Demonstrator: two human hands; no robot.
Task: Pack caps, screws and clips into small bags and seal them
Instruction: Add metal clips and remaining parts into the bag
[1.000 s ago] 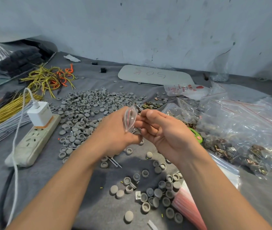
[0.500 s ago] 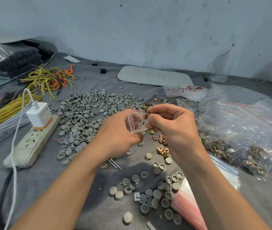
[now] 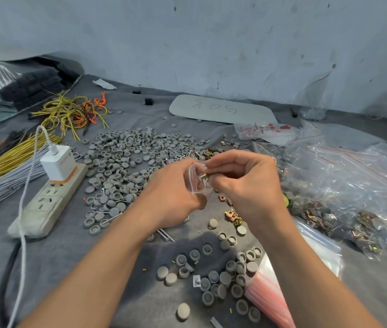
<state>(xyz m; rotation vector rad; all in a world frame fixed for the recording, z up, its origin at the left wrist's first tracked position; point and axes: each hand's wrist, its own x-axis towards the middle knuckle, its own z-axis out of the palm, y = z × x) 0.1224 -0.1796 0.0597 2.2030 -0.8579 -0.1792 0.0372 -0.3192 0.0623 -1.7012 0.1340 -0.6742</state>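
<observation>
right hand [image 3: 246, 185] now at small bag's [image 3: 195, 179] open edge with clip [image 3: 203, 175]

I log a white power strip [image 3: 46, 204] on the grey cloth [image 3: 69, 252] at left, with a white charger [image 3: 57, 163] plugged in at its far end. Looped yellow wires [image 3: 69, 112] lie beyond. A grey board [image 3: 220, 110] marked "50" lies near the wall [image 3: 211, 43].
</observation>
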